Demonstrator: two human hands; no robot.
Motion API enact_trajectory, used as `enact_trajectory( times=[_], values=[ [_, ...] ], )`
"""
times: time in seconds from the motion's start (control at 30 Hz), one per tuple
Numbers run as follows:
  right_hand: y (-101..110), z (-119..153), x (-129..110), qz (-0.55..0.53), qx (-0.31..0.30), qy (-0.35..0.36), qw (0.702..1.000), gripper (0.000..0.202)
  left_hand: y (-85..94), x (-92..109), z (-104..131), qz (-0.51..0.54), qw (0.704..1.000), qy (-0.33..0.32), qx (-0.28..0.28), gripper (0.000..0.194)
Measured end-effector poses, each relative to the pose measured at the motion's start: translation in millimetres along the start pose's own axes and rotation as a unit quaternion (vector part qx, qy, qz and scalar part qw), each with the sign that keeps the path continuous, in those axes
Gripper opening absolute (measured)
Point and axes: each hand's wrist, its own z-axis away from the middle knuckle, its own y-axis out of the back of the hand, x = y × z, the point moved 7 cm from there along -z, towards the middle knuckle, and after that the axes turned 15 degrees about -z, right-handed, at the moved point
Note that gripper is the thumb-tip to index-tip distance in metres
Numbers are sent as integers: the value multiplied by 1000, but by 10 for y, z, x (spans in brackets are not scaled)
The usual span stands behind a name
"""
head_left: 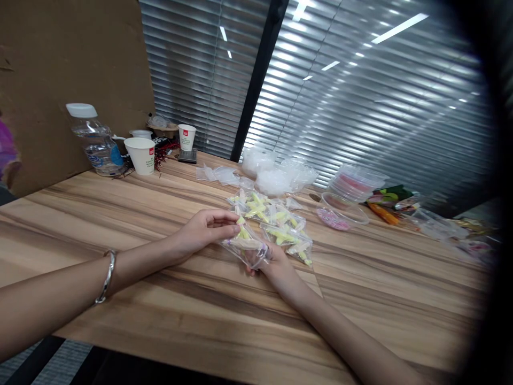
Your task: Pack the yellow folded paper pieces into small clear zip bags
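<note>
In the head view, a small clear plastic bag [245, 245] with pale yellow and whitish pieces inside is held just above the wooden table. My left hand [206, 230] pinches its upper left side between thumb and fingers. At the lower right, my right hand [273, 261] grips the same bag; most of its fingers are hidden behind the plastic. Right behind it lie several similar clear bags of yellow pieces [282, 224], partly overlapping. What exactly the pieces are is too blurred to tell.
Flat empty-looking plastic bags [224, 175] and clear bundled plastic [274, 174] sit farther back. Left stand a water bottle [98, 144] and paper cups [142, 158]. To the right are stacked clear tubs [352, 184] and a tub with pink bits [334, 218]. Blinds rise behind.
</note>
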Motion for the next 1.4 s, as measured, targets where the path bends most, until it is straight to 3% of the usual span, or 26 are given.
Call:
enact_trajectory(
  times=[0.87, 1.07, 1.4],
  values=[
    [-38, 4, 21, -22, -23, -3, 999, 17, 6, 44, 42, -23, 999, -7, 29, 24],
    [-59, 22, 4, -4, -38, -3, 999, 24, 30, 41, 39, -48, 998, -9, 43, 27],
    [-91, 37, -13, 46, -67, 27, 996, 15, 36, 53, 39, -58, 997, -20, 41, 23]
  ],
)
